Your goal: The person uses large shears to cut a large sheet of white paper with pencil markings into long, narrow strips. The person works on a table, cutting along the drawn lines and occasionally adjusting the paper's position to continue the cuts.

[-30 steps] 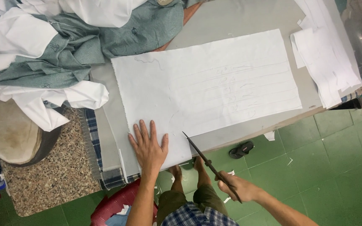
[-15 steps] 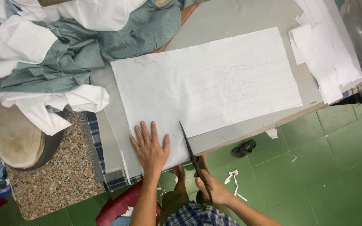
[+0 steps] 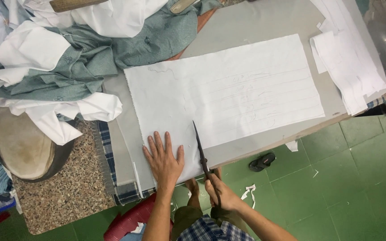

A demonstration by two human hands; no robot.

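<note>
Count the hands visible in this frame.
2. Left hand lies flat on the white fabric sheet near the table edge. Right hand is below the table edge, gripping dark scissors that point into the sheet.

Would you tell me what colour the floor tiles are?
Green, clearest in the head view: square floor tiles.
</note>
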